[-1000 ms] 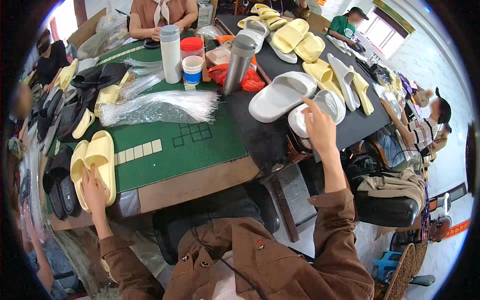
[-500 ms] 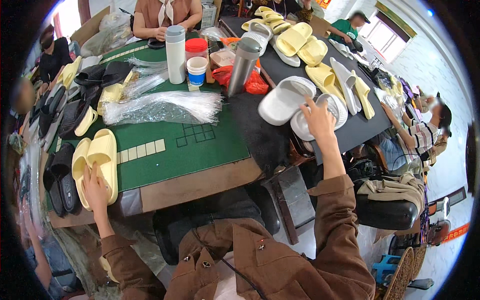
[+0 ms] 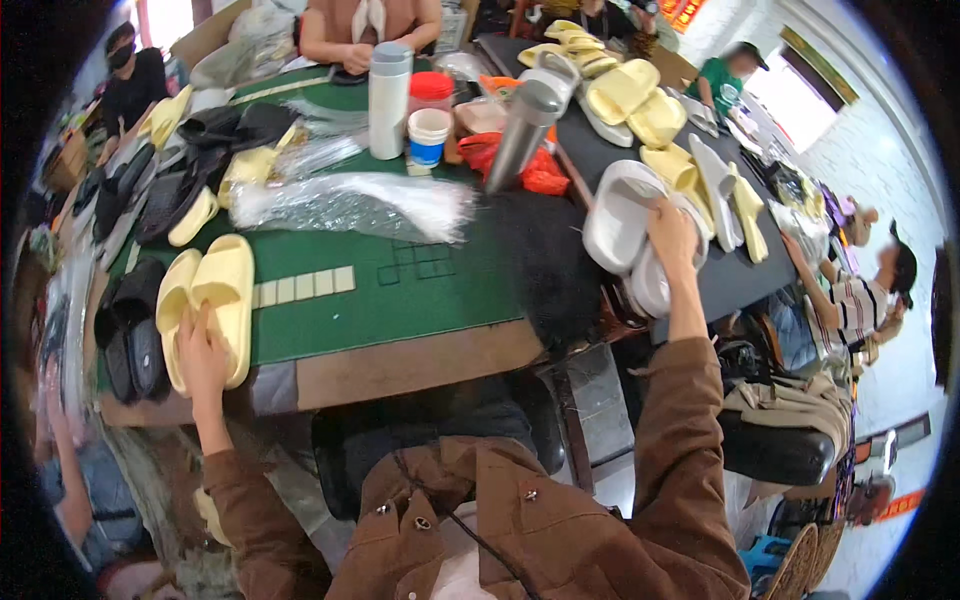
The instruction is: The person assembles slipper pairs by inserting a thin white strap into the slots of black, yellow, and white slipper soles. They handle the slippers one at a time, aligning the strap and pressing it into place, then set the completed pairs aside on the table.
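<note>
- Yellow slippers (image 3: 228, 280), a pair, lie side by side at the near left corner of the counter (image 3: 420, 368), toes pointing away from the person.
- Left hand (image 3: 205, 352): laid over the pair, fingers somewhat apart and reaching across the footbeds toward the straps. I cannot tell whether it grips them.
- Black slippers (image 3: 147, 345) lie just left of the yellow pair.
- White slippers (image 3: 622, 215), also a pair, are at the near edge of a dark second counter (image 3: 740, 277), on the right.
- Right hand (image 3: 672, 238): fingers bent over the white pair and touching it. How tightly they close, I cannot tell.
- Green mat (image 3: 400, 310): covers much of the first counter. On it lies a clear plastic bundle (image 3: 350, 205); behind that stand a white bottle (image 3: 390, 105) and a paper cup (image 3: 428, 137).
- Steel bottle (image 3: 525, 135): tilted in view, beside a red bag (image 3: 542, 172).
</note>
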A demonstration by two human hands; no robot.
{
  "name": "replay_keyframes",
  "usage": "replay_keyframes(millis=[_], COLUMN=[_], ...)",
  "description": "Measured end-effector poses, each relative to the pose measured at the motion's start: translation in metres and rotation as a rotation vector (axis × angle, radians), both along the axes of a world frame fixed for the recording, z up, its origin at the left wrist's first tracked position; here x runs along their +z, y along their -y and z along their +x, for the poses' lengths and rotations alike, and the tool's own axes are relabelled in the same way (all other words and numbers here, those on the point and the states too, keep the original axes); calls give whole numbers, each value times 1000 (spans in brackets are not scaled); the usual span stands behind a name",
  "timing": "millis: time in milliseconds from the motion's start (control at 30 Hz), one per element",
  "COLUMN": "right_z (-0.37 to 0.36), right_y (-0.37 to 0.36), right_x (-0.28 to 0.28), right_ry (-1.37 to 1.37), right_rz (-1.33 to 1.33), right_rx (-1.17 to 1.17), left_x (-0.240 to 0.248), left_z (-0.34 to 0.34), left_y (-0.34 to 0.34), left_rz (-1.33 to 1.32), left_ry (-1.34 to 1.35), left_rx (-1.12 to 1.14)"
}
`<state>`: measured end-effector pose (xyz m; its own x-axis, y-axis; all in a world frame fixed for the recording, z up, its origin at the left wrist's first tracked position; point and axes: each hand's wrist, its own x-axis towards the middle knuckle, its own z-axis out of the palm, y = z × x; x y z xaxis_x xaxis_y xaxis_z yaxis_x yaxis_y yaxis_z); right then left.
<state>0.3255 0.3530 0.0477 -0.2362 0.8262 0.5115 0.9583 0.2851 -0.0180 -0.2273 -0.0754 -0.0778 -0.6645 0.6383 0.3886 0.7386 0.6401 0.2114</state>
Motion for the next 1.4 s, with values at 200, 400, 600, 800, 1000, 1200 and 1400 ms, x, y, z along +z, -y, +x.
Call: replay_keyframes(millis=[200,400,600,800,1000,1200,1400], right_z=[-12,-86,-160,-230,-223,-180,-177], right_y=[60,158,208,229,225,220,224], right_x=[13,42,21,-36,-63,-30,33], right_ry=[-1,-19,6,4,-138,-534,-919], right_rz=[26,126,26,-293,-476,-692,-628], right_rx=[106,393,688,682,964,1139,1206], left_x=[7,12,39,58,65,63,49], left_z=[-2,0,59,111,152,174,199], left_y=[3,17,7,-31,-54,-90,-141], left_rz=[117,230,440,596,536,413,249], left_ry=[36,-60,-214,215,395,158,2], left_rx=[-35,-16,-32,-331,-497,-621,-695])
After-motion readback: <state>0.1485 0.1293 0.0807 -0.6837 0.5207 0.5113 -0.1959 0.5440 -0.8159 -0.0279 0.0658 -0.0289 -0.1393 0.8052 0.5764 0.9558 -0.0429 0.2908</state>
